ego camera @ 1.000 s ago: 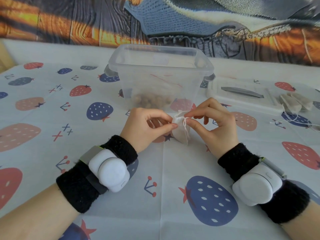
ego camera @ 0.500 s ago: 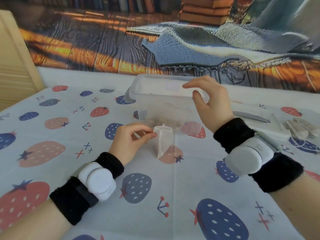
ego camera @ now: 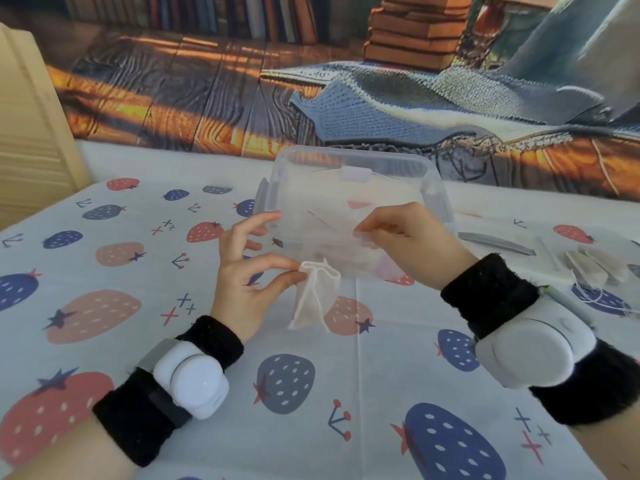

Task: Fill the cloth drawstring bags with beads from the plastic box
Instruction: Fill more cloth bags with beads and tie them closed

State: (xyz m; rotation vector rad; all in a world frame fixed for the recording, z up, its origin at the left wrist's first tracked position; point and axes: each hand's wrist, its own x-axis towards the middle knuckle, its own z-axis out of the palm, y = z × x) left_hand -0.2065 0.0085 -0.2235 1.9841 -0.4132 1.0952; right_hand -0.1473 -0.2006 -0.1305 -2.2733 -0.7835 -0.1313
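A small white cloth drawstring bag (ego camera: 313, 297) hangs with its mouth open just in front of the clear plastic box (ego camera: 349, 174). My left hand (ego camera: 254, 271) pinches the bag's top edge between thumb and forefinger, the other fingers spread. My right hand (ego camera: 405, 245) grips the box's near rim, and the box is tipped toward the bag. The beads inside show only as a pale blur (ego camera: 346, 252) behind the near wall.
The table wears a strawberry-print cloth (ego camera: 104, 306). To the right lie the box's lid (ego camera: 495, 242) and several more cloth bags (ego camera: 595, 268) with loose strings. A pale wooden panel (ego camera: 27, 150) stands at the left, a printed backdrop behind the table.
My right hand let go of the bag's string, rose to the box and now grips its near rim; the box has tipped toward the bag. My left hand keeps the bag.
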